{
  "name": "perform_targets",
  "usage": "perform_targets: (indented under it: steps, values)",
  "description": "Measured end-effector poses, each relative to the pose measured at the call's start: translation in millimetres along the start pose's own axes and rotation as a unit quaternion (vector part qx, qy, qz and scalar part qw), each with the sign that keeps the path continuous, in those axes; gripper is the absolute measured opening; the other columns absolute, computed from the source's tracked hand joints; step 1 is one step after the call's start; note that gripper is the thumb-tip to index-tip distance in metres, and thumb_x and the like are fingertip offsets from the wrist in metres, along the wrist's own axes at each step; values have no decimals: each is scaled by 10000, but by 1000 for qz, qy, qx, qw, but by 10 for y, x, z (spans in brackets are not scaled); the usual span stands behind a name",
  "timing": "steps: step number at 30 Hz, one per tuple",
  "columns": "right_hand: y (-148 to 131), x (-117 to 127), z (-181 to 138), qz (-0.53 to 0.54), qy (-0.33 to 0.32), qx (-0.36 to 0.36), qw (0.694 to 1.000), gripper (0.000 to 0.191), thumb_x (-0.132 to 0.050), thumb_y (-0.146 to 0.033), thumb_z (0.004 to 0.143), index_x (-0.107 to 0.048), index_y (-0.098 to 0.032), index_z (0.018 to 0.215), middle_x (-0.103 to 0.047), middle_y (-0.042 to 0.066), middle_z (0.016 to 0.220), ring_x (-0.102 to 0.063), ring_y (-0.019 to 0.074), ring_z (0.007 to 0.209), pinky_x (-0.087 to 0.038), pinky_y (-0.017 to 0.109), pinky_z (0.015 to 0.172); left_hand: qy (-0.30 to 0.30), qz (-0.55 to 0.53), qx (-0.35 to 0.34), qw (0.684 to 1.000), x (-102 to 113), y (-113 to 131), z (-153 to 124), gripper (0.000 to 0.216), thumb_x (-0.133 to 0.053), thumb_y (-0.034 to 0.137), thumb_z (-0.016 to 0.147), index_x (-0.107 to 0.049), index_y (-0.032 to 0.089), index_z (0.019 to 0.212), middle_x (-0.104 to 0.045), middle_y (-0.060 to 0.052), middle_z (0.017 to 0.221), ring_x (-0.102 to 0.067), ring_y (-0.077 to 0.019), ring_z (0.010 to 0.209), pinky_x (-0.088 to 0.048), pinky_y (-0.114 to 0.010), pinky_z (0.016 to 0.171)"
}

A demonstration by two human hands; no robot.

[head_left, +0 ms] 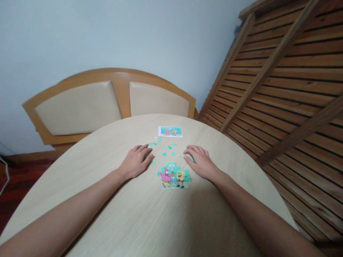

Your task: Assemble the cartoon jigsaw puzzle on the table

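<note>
A partly joined jigsaw puzzle [171,175] with cartoon figures lies flat on the table in front of me. My left hand [138,159] rests on the tabletop to its upper left, fingers apart and holding nothing I can see. To the puzzle's upper right, my right hand [200,161] is open with its fingers lightly bent. Turquoise bits show near its fingertips, partly hidden. Several loose turquoise puzzle pieces [164,154] are scattered between the hands, and more pieces [154,143] lie by my left fingertips. Behind them is a picture card [170,131] showing similar figures.
The round pale wooden table [112,221] fills the lower view. Beyond its far edge stands a wooden bench back with cream padded panels [80,107], against a pale wall [128,32]. A slatted wooden panel [281,89] leans along the right side.
</note>
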State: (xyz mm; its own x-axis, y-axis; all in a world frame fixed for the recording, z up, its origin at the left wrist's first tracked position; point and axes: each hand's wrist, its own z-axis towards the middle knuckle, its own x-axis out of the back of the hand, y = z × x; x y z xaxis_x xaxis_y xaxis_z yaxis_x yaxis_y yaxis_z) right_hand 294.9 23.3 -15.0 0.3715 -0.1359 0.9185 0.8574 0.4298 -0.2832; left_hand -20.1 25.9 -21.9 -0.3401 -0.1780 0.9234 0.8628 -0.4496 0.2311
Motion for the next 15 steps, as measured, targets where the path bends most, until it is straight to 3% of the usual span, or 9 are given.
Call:
perform_targets:
  steps: [15]
  values:
    - [-16, 35, -12, 3, -3, 14, 1000, 189, -490, -325, 971, -633, -243, 1062, -593, 107, 1345, -490, 287, 1290, -365, 517, 1041, 24, -72, -21, 997, -24, -39, 0, 441, -344, 443, 1035, -670, 174, 1161, -619, -132, 1286, -562, -280, 1212, -427, -508, 1082]
